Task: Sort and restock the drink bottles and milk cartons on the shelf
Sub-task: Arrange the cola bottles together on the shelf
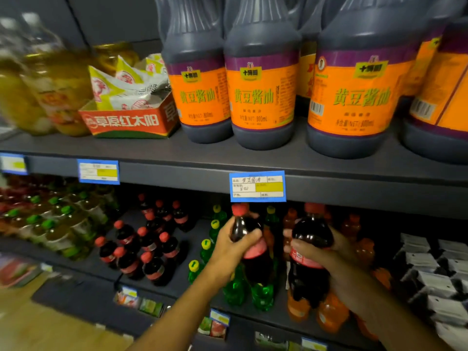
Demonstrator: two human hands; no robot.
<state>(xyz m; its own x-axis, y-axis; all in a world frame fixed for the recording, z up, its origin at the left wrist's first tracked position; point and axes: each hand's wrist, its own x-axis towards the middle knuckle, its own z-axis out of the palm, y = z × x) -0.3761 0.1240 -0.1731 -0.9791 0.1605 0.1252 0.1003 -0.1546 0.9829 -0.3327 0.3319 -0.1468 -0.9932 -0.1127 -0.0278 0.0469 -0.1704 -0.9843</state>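
The left hand [231, 245] is gripping a cola bottle [249, 245] around its shoulder, fingers wrapped tight just above the red label. This bottle is standing nearly upright, red cap at the top, long axis leaning slightly to the left, in front of the green bottles [238, 287] on the lower shelf [182, 274]. The right hand [329, 254] is clasping a second cola bottle [310, 252] around its middle, the thumb lying across the red label and the fingers curling behind. That one is also pointing cap-up, close to vertical, in front of the orange bottles [326, 312]. The two held bottles are sitting side by side, near each other but apart.

To the left, small cola bottles [141, 249] are standing in rows. On the upper shelf [228, 158], big dark soy sauce jugs [260, 97] are showing orange labels with green characters reading 黄豆酱油 and "800mL". A red carton [131, 121] beside them is reading 草原红太阳. A blue price tag [257, 186] is hanging on the shelf edge; its handwriting is too blurred to read.
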